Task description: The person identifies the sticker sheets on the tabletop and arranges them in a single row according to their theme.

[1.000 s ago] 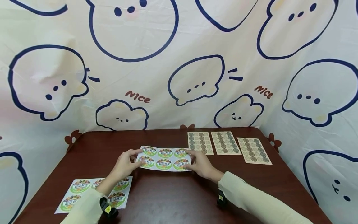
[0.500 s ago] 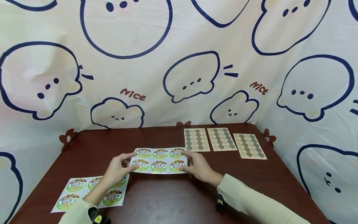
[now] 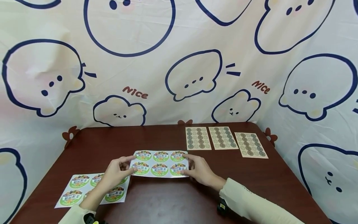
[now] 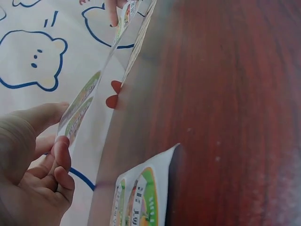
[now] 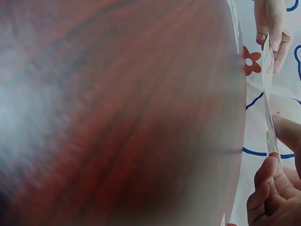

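White sticker sheet [image 3: 160, 163] hangs above the table [image 3: 165, 199], left hand [image 3: 114, 172] and right hand [image 3: 202, 171] pinching opposite ends. Likely a holding step; the next move needs level hands.

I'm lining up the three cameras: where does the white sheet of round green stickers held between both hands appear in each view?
Head: the white sheet of round green stickers, lower middle, between the left hand and right hand.
Left wrist: the sheet slants through the upper left, nearly edge-on.
Right wrist: the sheet runs near the right edge, nearly edge-on.
Shared landmark: the dark reddish-brown wood-grain table.
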